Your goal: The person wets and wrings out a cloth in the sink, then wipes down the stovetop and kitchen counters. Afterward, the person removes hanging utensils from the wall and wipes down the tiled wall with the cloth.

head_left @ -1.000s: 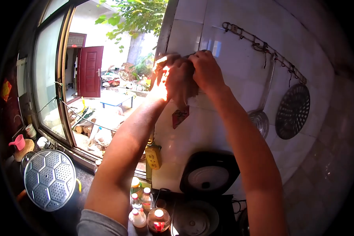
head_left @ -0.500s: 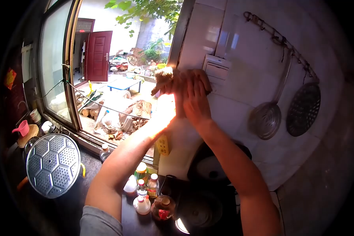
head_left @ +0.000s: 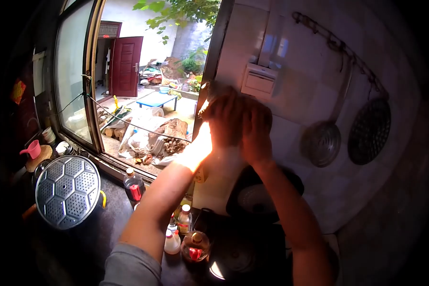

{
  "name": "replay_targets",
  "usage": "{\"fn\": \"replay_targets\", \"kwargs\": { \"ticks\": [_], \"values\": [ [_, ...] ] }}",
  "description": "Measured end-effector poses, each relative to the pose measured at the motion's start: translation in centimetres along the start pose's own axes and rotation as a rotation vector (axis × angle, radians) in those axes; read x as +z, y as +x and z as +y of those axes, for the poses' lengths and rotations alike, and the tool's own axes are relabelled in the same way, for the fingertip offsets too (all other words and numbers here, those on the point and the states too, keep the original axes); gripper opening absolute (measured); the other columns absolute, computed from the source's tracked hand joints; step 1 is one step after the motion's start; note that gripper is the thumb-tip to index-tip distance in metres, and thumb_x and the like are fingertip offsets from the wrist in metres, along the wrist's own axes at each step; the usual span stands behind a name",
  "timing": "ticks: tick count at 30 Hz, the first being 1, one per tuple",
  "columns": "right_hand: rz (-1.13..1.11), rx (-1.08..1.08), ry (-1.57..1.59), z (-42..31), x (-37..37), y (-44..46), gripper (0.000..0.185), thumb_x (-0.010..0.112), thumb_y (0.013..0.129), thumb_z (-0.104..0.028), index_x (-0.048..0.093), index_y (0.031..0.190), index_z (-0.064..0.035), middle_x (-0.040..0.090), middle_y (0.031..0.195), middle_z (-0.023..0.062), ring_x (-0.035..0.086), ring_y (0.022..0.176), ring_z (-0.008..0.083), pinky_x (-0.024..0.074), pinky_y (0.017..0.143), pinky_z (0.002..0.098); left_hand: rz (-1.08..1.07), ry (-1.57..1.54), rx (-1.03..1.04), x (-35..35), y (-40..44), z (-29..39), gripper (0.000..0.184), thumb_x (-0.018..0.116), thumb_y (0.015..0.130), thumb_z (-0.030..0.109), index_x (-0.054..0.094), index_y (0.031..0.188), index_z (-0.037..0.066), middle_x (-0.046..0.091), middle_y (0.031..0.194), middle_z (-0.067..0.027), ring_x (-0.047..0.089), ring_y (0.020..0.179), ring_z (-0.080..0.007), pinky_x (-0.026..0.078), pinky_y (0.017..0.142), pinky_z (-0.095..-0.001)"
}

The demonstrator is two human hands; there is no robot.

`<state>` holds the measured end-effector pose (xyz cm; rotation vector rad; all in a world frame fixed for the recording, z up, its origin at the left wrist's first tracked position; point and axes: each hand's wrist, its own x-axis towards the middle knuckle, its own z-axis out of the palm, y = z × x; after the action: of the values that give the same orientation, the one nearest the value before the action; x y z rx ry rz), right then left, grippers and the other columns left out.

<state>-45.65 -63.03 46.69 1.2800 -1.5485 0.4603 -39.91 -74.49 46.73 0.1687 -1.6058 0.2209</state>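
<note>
Left hand: raised to the tiled wall beside the window frame, its fingers bent over a dark, crumpled cloth; shade hides how tightly they are closed.
Right hand: just beside the left one, apparently touching it, fingers bent toward the wall; whether it grips any of the cloth cannot be told.
Cloth: up against the wall at the frame's edge, mostly covered by the left hand, one edge catching sunlight.
Switch plate: on the wall, just above the right hand.
Hanging rail: to the right, with a skimmer and a dark perforated strainer hanging from it.
Counter: below, a round jar with a red label near a white-capped bottle; a perforated steamer tray stands tilted at the left, near a pink scoop.
Yard: a red door and a blue-edged table outside.
</note>
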Motion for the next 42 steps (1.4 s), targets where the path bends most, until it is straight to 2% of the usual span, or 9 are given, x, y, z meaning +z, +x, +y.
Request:
{"fn": "replay_targets", "kwargs": {
  "ticks": [2,5,6,9,16,22,26,34,42],
  "values": [
    [-0.061,-0.010,0.096,-0.1,0.0,1.0,0.067,0.063,0.075,-0.004,0.038,0.137,0.0054,0.032,0.142,0.0239,0.031,0.131,0.0448,0.0286,0.110,0.0508,-0.386,0.251,0.189,-1.1,2.5,-2.7,0.041,0.051,0.082,0.025,0.058,0.120,0.010,0.048,0.136,-0.0157,0.050,0.118,-0.0330,0.040,0.099,-0.0500],
    [-0.069,-0.069,0.123,-0.8,-0.3,2.1,0.070,0.066,0.075,-0.007,0.038,0.138,0.0027,0.029,0.143,0.0252,0.026,0.134,0.0465,0.0260,0.111,0.0523,-0.073,0.316,0.430,0.7,3.0,-8.3,0.047,0.050,0.089,0.019,0.050,0.135,0.018,0.043,0.145,-0.0080,0.050,0.123,-0.0259,0.043,0.099,-0.0399],
    [-0.057,-0.098,0.118,-1.2,-0.3,2.5,0.071,0.067,0.075,-0.008,0.038,0.139,0.0015,0.028,0.144,0.0257,0.025,0.134,0.0469,0.0252,0.111,0.0528,-0.511,0.121,0.096,-4.1,5.5,-5.9,0.050,0.050,0.088,0.020,0.048,0.138,0.018,0.039,0.149,-0.0067,0.045,0.131,-0.0226,0.041,0.102,-0.0396],
    [-0.112,-0.034,0.138,-2.0,0.2,2.6,0.073,0.067,0.075,-0.011,0.036,0.141,-0.0024,0.025,0.145,0.0272,0.024,0.134,0.0478,0.0249,0.111,0.0545,-0.053,0.173,0.432,-4.0,4.7,-7.5,0.062,0.058,0.082,0.026,0.042,0.141,0.015,0.038,0.149,-0.0100,0.042,0.133,-0.0245,0.039,0.103,-0.0395],
    [-0.040,-0.021,0.104,-1.3,2.2,1.7,0.075,0.069,0.074,-0.014,0.036,0.140,0.0000,0.025,0.146,0.0280,0.026,0.131,0.0494,0.0258,0.109,0.0565,-0.126,0.351,0.392,-3.2,6.1,-8.4,0.048,0.049,0.087,0.011,0.047,0.135,0.010,0.040,0.145,-0.0190,0.056,0.118,-0.0297,0.034,0.110,-0.0455],
    [-0.127,-0.001,0.135,-3.5,2.5,4.7,0.078,0.071,0.074,-0.020,0.035,0.141,-0.0020,0.027,0.147,0.0238,0.028,0.132,0.0471,0.0227,0.111,0.0554,-0.098,0.470,0.063,-2.7,5.9,-11.2,0.069,0.055,0.080,0.020,0.034,0.142,-0.003,0.026,0.153,-0.0190,0.025,0.142,-0.0330,0.025,0.114,-0.0423],
    [-0.128,-0.059,0.138,-3.7,2.4,4.4,0.077,0.071,0.073,-0.021,0.037,0.139,-0.0017,0.029,0.147,0.0207,0.027,0.133,0.0455,0.0231,0.112,0.0548,-0.009,0.710,0.362,-6.8,7.2,-10.3,0.052,0.050,0.084,0.017,0.047,0.130,-0.006,0.044,0.138,-0.0211,0.040,0.132,-0.0342,0.038,0.102,-0.0445],
    [-0.261,-0.099,0.042,-1.5,1.3,-0.8,0.069,0.069,0.073,-0.017,0.043,0.134,0.0009,0.031,0.146,0.0216,0.027,0.135,0.0441,0.0268,0.109,0.0541,-0.250,0.083,0.403,-5.9,-1.0,-4.3,0.076,0.064,0.071,0.023,0.041,0.136,-0.008,0.040,0.142,-0.0235,0.035,0.135,-0.0372,0.023,0.115,-0.0467],
    [-0.134,0.083,0.038,-1.6,1.3,-2.7,0.067,0.071,0.073,-0.020,0.046,0.131,-0.0009,0.031,0.143,0.0257,0.032,0.130,0.0481,0.0335,0.101,0.0604,-0.029,-0.148,-0.310,0.5,-4.0,0.0,0.062,0.052,0.088,0.016,0.032,0.143,-0.005,0.037,0.146,-0.0233,0.045,0.129,-0.0347,0.044,0.099,-0.0450]
  ]
}}
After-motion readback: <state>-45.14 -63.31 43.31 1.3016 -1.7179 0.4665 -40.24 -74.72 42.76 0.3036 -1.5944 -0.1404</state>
